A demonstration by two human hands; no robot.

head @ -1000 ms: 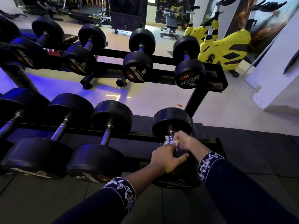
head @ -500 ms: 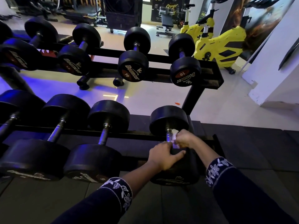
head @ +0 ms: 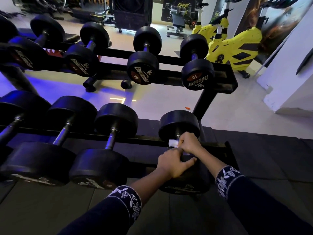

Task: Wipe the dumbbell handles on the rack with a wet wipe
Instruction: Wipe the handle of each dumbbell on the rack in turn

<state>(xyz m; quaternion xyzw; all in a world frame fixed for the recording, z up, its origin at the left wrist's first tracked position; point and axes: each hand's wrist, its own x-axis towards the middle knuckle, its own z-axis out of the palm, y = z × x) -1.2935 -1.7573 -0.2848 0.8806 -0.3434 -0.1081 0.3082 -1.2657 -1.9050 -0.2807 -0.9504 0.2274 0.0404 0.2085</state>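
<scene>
Now the right hand (head: pixel 190 144), gripping the wet wipe (head: pixel 173 143), sits farther up the dumbbell (head: pixel 179 124).

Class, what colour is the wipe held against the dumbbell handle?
White; the wipe shows best in the head view.

A big yellow bike (head: pixel 235 48) stands on the pale floor (head: pixel 237 102), with a second yellow bike (head: pixel 205 30) just behind it and a white wall (head: pixel 288 78) to its right. Well to the left of the big bike is a tall black box on wheels (head: pixel 133 12) — and between them sits a grey seat machine (head: pixel 177 19). In front of the bike a tiny orange bit (head: pixel 187 108) lies on the floor, near a dark mat (head: pixel 262 158).
</scene>
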